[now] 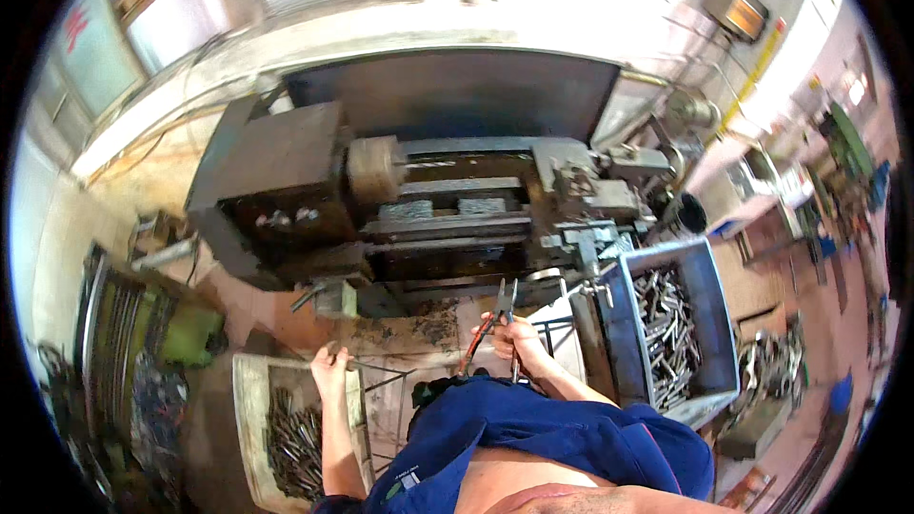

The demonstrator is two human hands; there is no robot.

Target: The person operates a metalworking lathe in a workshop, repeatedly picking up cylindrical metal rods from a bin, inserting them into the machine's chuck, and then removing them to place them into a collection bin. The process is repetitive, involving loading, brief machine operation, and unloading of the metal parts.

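My right hand (522,341) is in front of my body, wrapped round a long pair of pliers (507,303). Their dark jaws point away from me and stand slightly apart; one red handle shows beside my fingers. To the left, my left hand (330,362) hangs over the far right corner of a pale bin (249,419). Its fingers are curled closed, and what they hold, if anything, cannot be made out. Many dark metal pieces (293,438) lie in that bin. Ahead of both hands stands a lathe (447,219) with a round chuck (374,168) on its left side.
A blue crate (725,343) full of shiny metal parts stands to my right, close to the lathe's carriage (590,238). A thin metal frame (386,381) is between the pale bin and me. Green machinery (190,333) is at far left, a lamp (738,14) at upper right.
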